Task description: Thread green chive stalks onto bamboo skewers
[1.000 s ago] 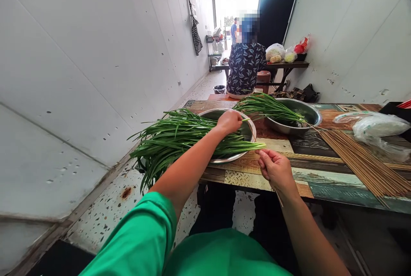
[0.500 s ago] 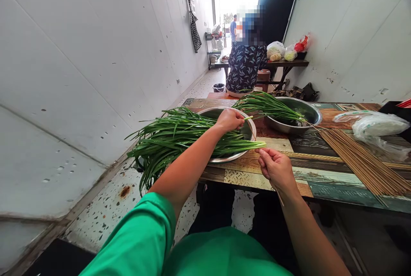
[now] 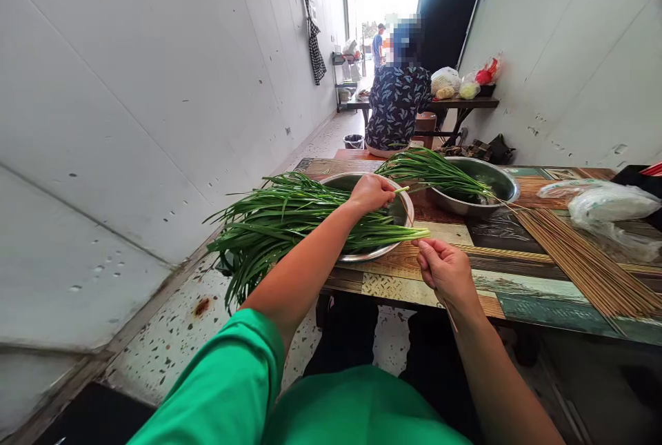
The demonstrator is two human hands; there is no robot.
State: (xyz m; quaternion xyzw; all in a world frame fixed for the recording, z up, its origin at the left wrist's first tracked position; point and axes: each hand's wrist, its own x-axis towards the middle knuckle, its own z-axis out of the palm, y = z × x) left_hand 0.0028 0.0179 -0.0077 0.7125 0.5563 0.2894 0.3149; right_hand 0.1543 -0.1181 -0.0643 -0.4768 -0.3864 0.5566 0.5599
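My left hand [image 3: 372, 193] is closed above the near metal basin [image 3: 398, 250], pinching a chive stalk [image 3: 403, 190] whose pale end sticks out past the fingertips. In my right hand [image 3: 445, 269] is a thin bamboo skewer [image 3: 449, 314]; its lower part runs back along the wrist, and its upper part reaches up toward my left hand. A thick bunch of long green chives [image 3: 279, 217] lies across that basin, leaves hanging over the left side. The pale stem ends come close to my right fingertips.
A second basin [image 3: 512, 202] stands behind, with chives [image 3: 424, 167] laid over its rim and skewer ends poking out. Loose skewers [image 3: 584, 259] and a plastic bag [image 3: 610, 200] lie on the right of the table. Farther back, a person [image 3: 398, 107] sits facing away.
Both hands stay in nearly the same place, with the same grips. The view has shifted very slightly. A distant person by the doorway has moved a little.
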